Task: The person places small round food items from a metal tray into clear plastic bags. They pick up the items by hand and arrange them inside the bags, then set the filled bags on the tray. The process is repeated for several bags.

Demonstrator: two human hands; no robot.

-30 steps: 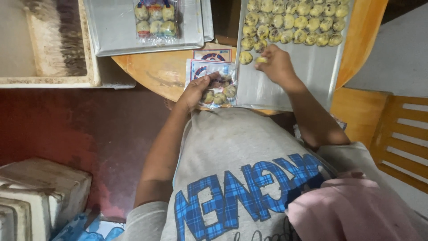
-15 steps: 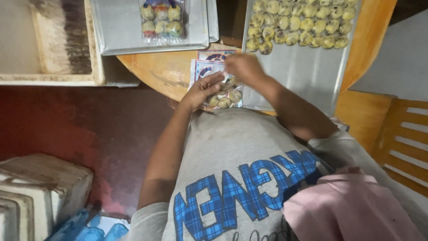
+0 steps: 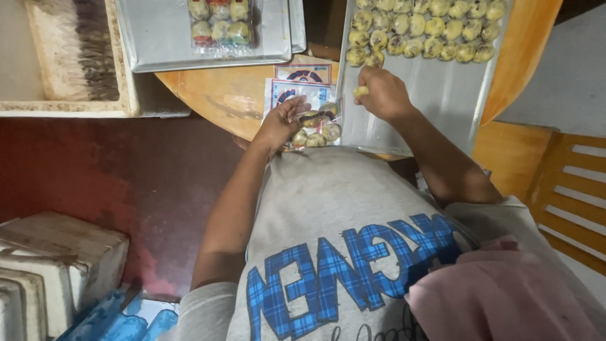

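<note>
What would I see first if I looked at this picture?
Probably the rows of little yellow-green round sweets at the far end of the metal tray on the right. The right hand pinches one sweet just below them, while the left hand holds a clear bag partly filled with sweets on the wooden table.

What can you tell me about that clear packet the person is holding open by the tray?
The clear plastic packet lies at the edge of the round wooden table, beside the metal tray. It looks thin and glossy, with a printed red-and-blue card at its top end. Several round yellowish pastries already sit inside. The left hand holds its mouth, fingers on the plastic; the right hand does not touch it.
</note>
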